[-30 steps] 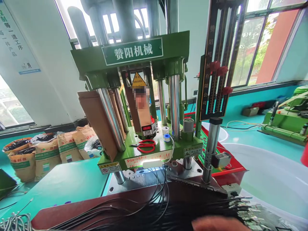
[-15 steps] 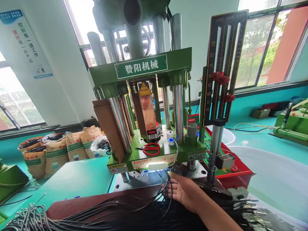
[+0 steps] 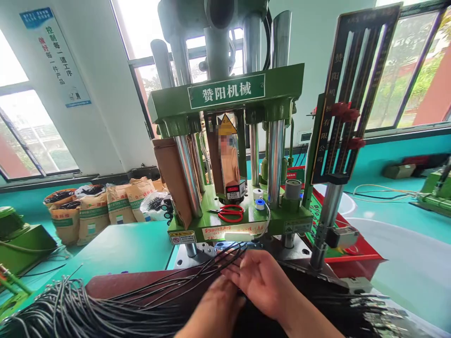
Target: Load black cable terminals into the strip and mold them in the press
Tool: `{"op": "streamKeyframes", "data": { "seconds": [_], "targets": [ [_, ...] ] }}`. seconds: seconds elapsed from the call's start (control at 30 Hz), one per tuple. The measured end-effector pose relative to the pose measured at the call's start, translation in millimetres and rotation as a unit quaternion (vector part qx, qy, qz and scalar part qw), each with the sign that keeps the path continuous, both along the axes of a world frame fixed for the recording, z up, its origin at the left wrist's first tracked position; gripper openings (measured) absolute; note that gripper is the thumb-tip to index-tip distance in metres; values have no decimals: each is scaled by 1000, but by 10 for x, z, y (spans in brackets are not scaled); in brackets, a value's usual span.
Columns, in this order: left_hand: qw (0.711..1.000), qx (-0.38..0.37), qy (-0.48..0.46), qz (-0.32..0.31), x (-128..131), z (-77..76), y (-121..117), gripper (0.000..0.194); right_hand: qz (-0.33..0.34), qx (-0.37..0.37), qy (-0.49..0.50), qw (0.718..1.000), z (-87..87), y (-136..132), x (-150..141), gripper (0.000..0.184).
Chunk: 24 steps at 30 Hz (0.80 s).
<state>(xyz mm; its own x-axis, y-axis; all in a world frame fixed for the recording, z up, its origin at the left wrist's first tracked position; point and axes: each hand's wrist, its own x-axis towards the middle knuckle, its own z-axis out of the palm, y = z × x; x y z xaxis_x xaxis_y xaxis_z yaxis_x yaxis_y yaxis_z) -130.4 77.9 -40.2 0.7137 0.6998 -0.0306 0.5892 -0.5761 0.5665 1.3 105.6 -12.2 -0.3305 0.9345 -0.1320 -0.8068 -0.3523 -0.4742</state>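
My right hand (image 3: 265, 280) lies over a fan of thin black cables (image 3: 197, 272) just in front of the green press machine (image 3: 229, 220). Its fingers are curled and its thumb presses on the strands. My left hand (image 3: 214, 304) sits close beside it, lower and to the left, its fingers tucked into the same cables and partly hidden. The cables run from a thick bundle (image 3: 66, 312) at the lower left, across a dark red board (image 3: 116, 284), toward the metal plate (image 3: 197, 256) under the machine.
Red scissors (image 3: 230, 213) and small tape rolls (image 3: 260, 203) rest on the machine's green deck. A white tub (image 3: 405, 267) and a red tray (image 3: 355, 258) stand at the right. Filled sacks (image 3: 95, 211) line the wall at the left. Metal cable ends (image 3: 373, 314) lie at the lower right.
My left hand has come into view beside the right one. The right hand has drawn back slightly and closed on the cables. The view has shifted, so the machine sits further right.
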Motion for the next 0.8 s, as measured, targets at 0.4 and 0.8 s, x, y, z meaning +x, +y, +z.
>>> {"op": "streamKeyframes", "data": {
  "seconds": [0.4, 0.8],
  "targets": [
    [971, -128, 193, 54, -802, 305, 713, 57, 135, 338, -743, 562, -275, -73, 681, 39],
    [986, -138, 97, 4, -916, 134, 817, 35, 119, 314, -727, 599, -335, 33, 374, 27]
  ]
}}
